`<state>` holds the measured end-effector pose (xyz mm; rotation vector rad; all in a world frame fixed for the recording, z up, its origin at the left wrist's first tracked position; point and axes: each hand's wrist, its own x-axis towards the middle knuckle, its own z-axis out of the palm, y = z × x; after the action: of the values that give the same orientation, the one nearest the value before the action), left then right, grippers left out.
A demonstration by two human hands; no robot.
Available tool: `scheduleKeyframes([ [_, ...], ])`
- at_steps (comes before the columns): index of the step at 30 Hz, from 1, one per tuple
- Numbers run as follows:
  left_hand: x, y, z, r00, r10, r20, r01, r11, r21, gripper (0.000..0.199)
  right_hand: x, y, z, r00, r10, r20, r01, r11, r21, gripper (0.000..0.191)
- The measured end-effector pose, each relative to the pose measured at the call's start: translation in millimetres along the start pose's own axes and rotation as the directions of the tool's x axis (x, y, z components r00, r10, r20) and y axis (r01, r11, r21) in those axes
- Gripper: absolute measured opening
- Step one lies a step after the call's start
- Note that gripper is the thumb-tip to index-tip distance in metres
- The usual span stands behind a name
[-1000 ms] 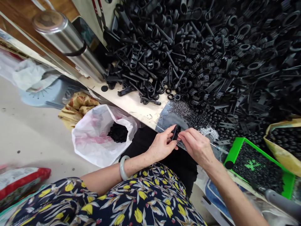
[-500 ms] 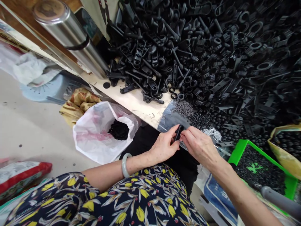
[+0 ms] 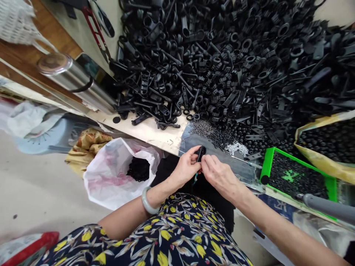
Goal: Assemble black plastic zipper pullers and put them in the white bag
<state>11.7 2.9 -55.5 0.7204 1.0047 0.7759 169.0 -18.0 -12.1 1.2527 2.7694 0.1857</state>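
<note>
Between the thumb and fingers of my left hand point(image 3: 186, 167) is a small black plastic part point(image 3: 200, 152), held over the near edge of the bench. My right hand point(image 3: 217, 173) is closed with its fingertips against the lower side of that part. Whether a smaller piece sits in those fingertips is hidden. Just beyond both hands lies a dark cloth point(image 3: 210, 145) with small dark pieces heaped at its far edge. A pile of silvery pins point(image 3: 236, 148) is to the right, and a thin metal tool point(image 3: 246, 161) lies near it.
A big heap of black plastic parts point(image 3: 194, 66) covers the bench behind. At right stand a green tray point(image 3: 267, 162) of small black pieces, a yellow sack point(image 3: 318, 157) and a grey-handled tool point(image 3: 327, 208). Left are a steel flask point(image 3: 80, 83) and a white bag point(image 3: 102, 184).
The view has shifted, showing more of the bench's far side and the green tray. Both hands stay together at the black part, which is turned slightly.
</note>
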Motion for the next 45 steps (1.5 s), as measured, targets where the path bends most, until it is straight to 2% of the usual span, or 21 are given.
scheduleKeyframes([
  [4,-0.4,3.3,-1.1,0.999,-0.029,0.018,0.030,0.998,-0.053,0.071,-13.1,-2.1,6.3,1.000,0.020,-0.018,-0.019,0.998,0.056,0.043],
  [7,-3.5,10.7,-1.9,0.998,-0.048,0.038,0.051,0.995,-0.082,0.071,-19.5,8.5,10.2,0.996,0.059,-0.070,-0.039,0.967,0.251,0.044],
  [10,-7.4,20.9,-1.1,0.996,-0.072,0.055,0.077,0.993,-0.093,0.064,-29.9,29.8,8.8,0.962,0.239,-0.135,-0.154,0.877,0.455,0.034],
  [11,-8.5,24.2,-0.2,0.996,-0.077,0.051,0.082,0.993,-0.088,0.058,-35.4,38.9,7.4,0.932,0.329,-0.150,-0.218,0.843,0.491,0.032],
  [13,-9.1,30.0,2.3,0.996,-0.085,0.037,0.087,0.994,-0.063,0.045,-48.8,59.4,4.0,0.845,0.504,-0.179,-0.352,0.777,0.522,0.029],
  [16,-4.7,36.3,7.9,0.996,-0.083,0.036,0.084,0.996,-0.028,0.039,-70.0,93.8,1.8,0.648,0.728,-0.224,-0.542,0.647,0.536,0.028],
  [18,0.5,40.0,12.5,0.997,-0.080,0.002,0.080,0.995,-0.057,0.033,-79.3,115.4,3.0,0.518,0.819,-0.245,-0.624,0.559,0.546,0.029],
  [19,3.2,41.9,14.7,0.996,-0.081,-0.023,0.078,0.993,-0.088,0.030,-81.5,124.3,4.1,0.479,0.841,-0.251,-0.647,0.531,0.547,0.030],
  [20,5.7,43.9,16.6,0.996,-0.078,-0.051,0.071,0.990,-0.119,0.028,-81.8,131.4,5.3,0.462,0.850,-0.254,-0.660,0.521,0.541,0.029],
  [21,8.0,45.9,18.2,0.994,-0.069,-0.080,0.056,0.988,-0.145,0.027,-80.4,136.4,6.4,0.469,0.846,-0.255,-0.664,0.528,0.530,0.028],
  [22,9.9,47.9,19.4,0.993,-0.052,-0.108,0.034,0.986,-0.164,0.027,-77.6,139.2,7.5,0.497,0.830,-0.253,-0.660,0.551,0.510,0.027],
  [26,14.4,51.6,23.8,0.980,0.022,-0.197,-0.057,0.983,-0.176,0.032,-59.4,136.4,14.4,0.663,0.718,-0.213,-0.636,0.690,0.345,0.029],
  [29,13.6,49.5,30.6,0.984,0.011,-0.175,-0.038,0.988,-0.149,0.040,-47.1,135.2,25.1,0.724,0.665,-0.183,-0.612,0.742,0.275,0.032],
  [33,10.8,45.9,37.2,0.997,-0.068,-0.031,0.061,0.979,-0.194,0.043,-41.5,138.0,28.2,0.730,0.649,-0.215,-0.584,0.755,0.299,0.028],
  [35,10.6,46.3,35.5,0.996,-0.087,0.010,0.087,0.965,-0.247,0.036,-43.9,132.0,17.1,0.694,0.659,-0.291,-0.549,0.746,0.377,0.027],
  [36,10.6,47.2,33.7,0.996,-0.089,0.017,0.090,0.958,-0.271,0.033,-45.8,125.0,9.1,0.655,0.675,-0.339,-0.519,0.729,0.446,0.025],
  [38,10.2,49.6,30.3,0.996,-0.081,0.026,0.085,0.946,-0.313,0.028,-48.5,102.5,-7.4,0.579,0.742,-0.339,-0.424,0.629,0.652,0.019],
  [39,9.5,50.9,29.5,0.997,-0.074,0.034,0.081,0.939,-0.334,0.027,-48.1,87.5,-14.0,0.534,0.790,-0.300,-0.355,0.532,0.769,0.017],
  [41,6.7,53.1,30.5,0.997,-0.058,0.057,0.076,0.922,-0.380,0.029,-42.0,54.0,-20.2,0.471,0.867,-0.162,-0.168,0.269,0.948,0.016],
  [43,2.2,54.3,34.7,0.996,-0.042,0.075,0.070,0.902,-0.427,0.032,-30.1,23.4,-17.1,0.469,0.882,-0.047,-0.013,0.060,0.998,0.013],
  [45,-3.2,54.5,39.7,0.998,-0.021,0.062,0.047,0.895,-0.443,0.036,-18.2,1.7,-8.5,0.450,0.893,0.034,0.050,-0.063,0.997,0.013],
])
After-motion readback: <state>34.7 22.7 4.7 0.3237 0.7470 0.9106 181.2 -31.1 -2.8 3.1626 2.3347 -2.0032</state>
